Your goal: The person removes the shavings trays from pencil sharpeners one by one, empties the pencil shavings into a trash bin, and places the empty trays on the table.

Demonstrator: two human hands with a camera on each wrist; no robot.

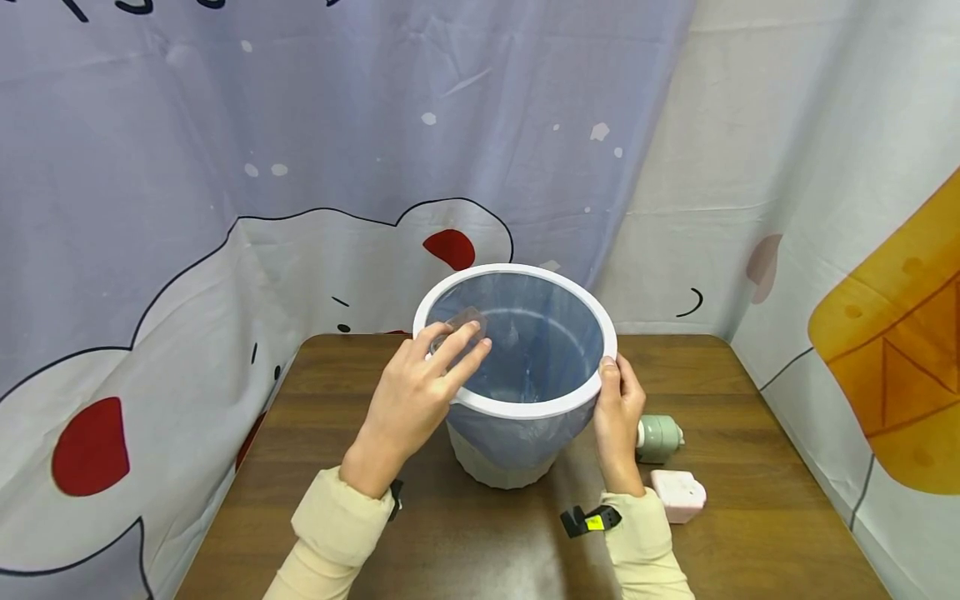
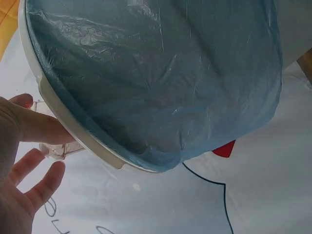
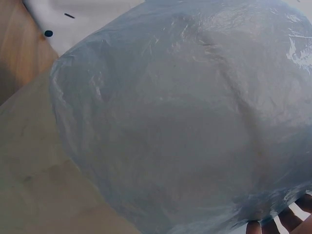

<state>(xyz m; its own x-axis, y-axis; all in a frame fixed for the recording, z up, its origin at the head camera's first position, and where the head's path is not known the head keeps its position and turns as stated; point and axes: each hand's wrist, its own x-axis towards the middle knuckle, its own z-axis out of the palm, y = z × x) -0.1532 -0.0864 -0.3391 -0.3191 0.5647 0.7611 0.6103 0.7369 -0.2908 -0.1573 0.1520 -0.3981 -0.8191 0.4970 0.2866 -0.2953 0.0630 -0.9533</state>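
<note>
A white trash bin (image 1: pixel 501 477) stands upright on the table, lined with a bluish translucent bag (image 1: pixel 525 346) folded over its white rim. At the left side of the mouth, my left hand (image 1: pixel 416 392) holds a small clear plastic container (image 1: pixel 471 317) over the rim's edge. In the left wrist view, part of that clear container (image 2: pixel 68 147) shows between the fingers, beside the rim. My right hand (image 1: pixel 619 408) grips the bin's right side, thumb on the rim; only its fingertips (image 3: pixel 290 218) show in the right wrist view.
To the right of the bin, a green capped object (image 1: pixel 658 439) lies on the wooden table (image 1: pixel 742 517). A pink block-like object (image 1: pixel 678 497) sits nearer, close to the right wrist. Printed curtains (image 1: pixel 337 125) hang behind and at both sides.
</note>
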